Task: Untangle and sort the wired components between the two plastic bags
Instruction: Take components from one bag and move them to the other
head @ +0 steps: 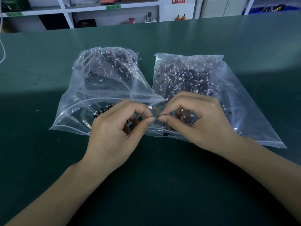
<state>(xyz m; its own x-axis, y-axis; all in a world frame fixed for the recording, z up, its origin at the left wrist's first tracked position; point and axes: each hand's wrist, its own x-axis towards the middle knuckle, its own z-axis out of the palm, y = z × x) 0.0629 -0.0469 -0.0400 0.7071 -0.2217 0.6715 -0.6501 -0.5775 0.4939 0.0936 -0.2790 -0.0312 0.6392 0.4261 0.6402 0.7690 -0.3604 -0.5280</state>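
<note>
Two clear plastic bags lie side by side on the green table, each filled with several small black components with orange-red wires and white connectors. The left bag (91,88) has its zip mouth toward me; the right bag (236,88) lies flat. Between the bags, just above their near edges, both hands hold one wired component (155,113): a thin black piece with a short orange-red wire loop and a white connector. My left hand (117,129) pinches its left end between thumb and forefinger. My right hand (195,118) pinches its right end the same way.
The green table (146,176) stretches wide all around the bags. A white cord (3,51) hangs at the far left edge. White shelving (97,12) with boxes and tools stands behind the table's far edge.
</note>
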